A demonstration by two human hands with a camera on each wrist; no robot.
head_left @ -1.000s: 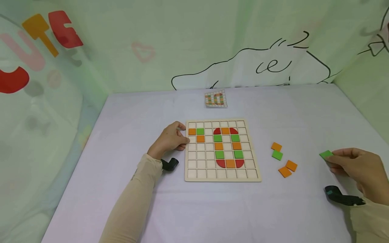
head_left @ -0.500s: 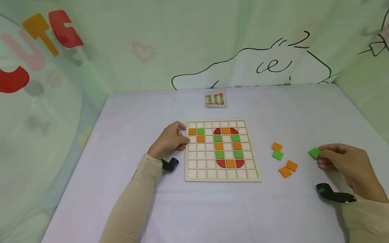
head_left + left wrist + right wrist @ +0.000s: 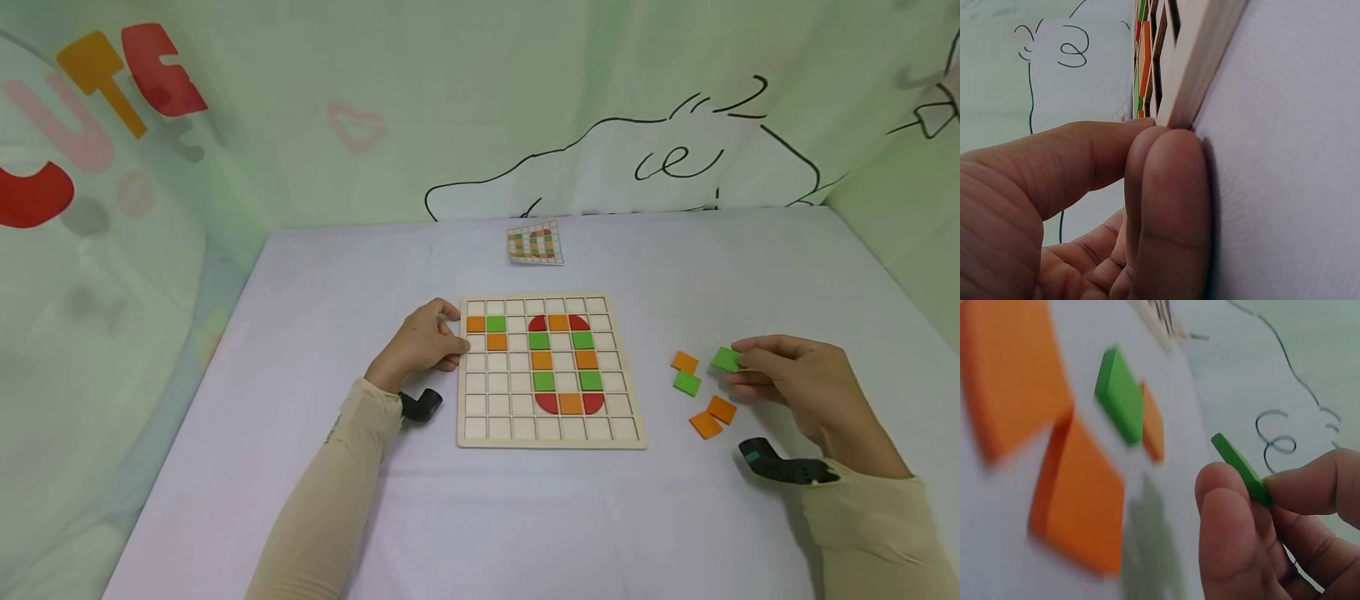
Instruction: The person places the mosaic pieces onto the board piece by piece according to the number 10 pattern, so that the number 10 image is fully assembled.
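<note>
A square wooden grid board (image 3: 551, 438) lies on the table, with orange, green and red pieces set in some of its cells. My left hand (image 3: 422, 340) grips the board's left edge; in the left wrist view the thumb (image 3: 1085, 153) lies over the rim and two fingertips (image 3: 1172, 175) meet its side. Over the table to the right of the board, my right hand (image 3: 795, 375) pinches a green square tile (image 3: 726, 359) between thumb and fingers. Just below and left of it lie another green tile (image 3: 687, 383) and several orange tiles (image 3: 706, 425).
Behind the board lies a small printed pattern card (image 3: 536, 243), slightly curled. The white-covered table (image 3: 360, 267) meets a green patterned curtain (image 3: 480, 100) at the back. Black wrist cameras (image 3: 783, 462) sit below both hands.
My right hand has moved left with the green tile, from the table's right side to just beside the loose tiles. The left hand and the board have stayed in place.
</note>
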